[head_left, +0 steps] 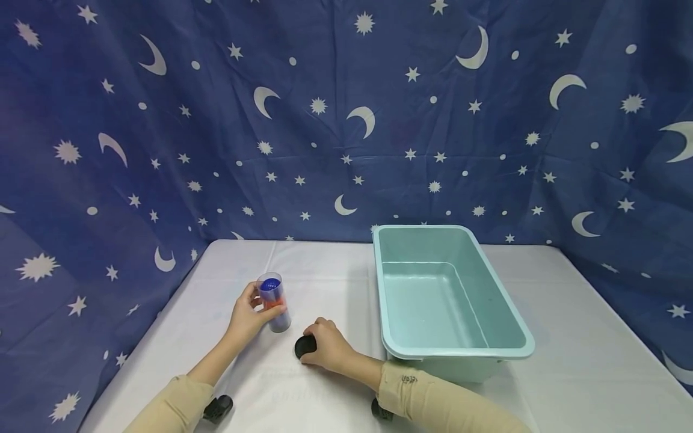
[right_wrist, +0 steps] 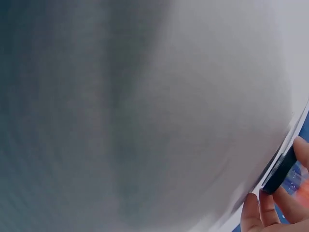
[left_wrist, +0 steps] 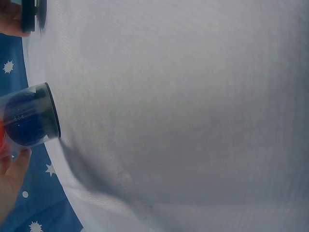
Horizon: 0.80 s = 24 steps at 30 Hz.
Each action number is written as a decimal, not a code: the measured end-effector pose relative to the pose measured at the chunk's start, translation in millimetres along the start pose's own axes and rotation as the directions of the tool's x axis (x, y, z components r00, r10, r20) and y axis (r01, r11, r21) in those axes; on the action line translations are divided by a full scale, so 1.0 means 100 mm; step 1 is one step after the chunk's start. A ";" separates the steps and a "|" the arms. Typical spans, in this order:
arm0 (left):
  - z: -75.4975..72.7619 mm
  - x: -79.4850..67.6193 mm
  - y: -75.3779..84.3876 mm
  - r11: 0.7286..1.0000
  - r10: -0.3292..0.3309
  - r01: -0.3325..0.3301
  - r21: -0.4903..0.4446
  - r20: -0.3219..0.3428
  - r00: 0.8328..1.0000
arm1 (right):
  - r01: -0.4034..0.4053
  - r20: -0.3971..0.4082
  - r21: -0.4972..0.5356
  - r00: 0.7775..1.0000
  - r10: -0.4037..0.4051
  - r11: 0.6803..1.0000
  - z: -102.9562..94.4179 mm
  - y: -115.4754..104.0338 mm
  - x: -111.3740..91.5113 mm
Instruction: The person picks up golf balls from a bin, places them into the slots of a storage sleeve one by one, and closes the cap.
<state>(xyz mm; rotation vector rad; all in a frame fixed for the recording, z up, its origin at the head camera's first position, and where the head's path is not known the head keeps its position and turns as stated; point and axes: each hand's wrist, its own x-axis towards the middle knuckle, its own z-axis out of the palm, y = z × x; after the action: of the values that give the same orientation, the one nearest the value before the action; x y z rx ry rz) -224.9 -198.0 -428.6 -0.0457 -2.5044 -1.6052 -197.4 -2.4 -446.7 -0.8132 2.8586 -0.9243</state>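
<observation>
My left hand (head_left: pixel 246 316) grips a clear tube (head_left: pixel 280 323) around its side, thumb in front. Inside the tube, a blue ball (head_left: pixel 270 285) shows near the open top and a reddish-orange one (head_left: pixel 275 304) below it. The left wrist view shows another dark blue ball (left_wrist: pixel 24 118) by the tube's dark base, close to the white cloth. To the right of the tube, my right hand (head_left: pixel 329 347) pinches a round black lid (head_left: pixel 305 346) between thumb and fingers. In the right wrist view the lid (right_wrist: pixel 280 174) is held tilted, low over the cloth.
A pale green plastic tub (head_left: pixel 387 313) stands on the right half of the table, beside the right forearm. White cloth (head_left: pixel 314 264) covers the table. Behind hangs a blue curtain (head_left: pixel 335 90) with stars and moons. Small black objects (head_left: pixel 219 409) lie near the sleeves.
</observation>
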 end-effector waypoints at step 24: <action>0.03 -0.01 -0.05 0.997 0.070 -0.070 0.012 -0.021 0.997 | 0.023 -0.065 0.233 0.998 -0.008 0.972 -0.24 -0.10 -0.09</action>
<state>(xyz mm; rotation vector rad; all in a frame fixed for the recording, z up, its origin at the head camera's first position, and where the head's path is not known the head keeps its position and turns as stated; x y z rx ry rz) -225.2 -197.4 -434.1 -0.1128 -2.4677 -1.5560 -189.1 7.4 -422.6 -0.7954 2.7248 -1.2802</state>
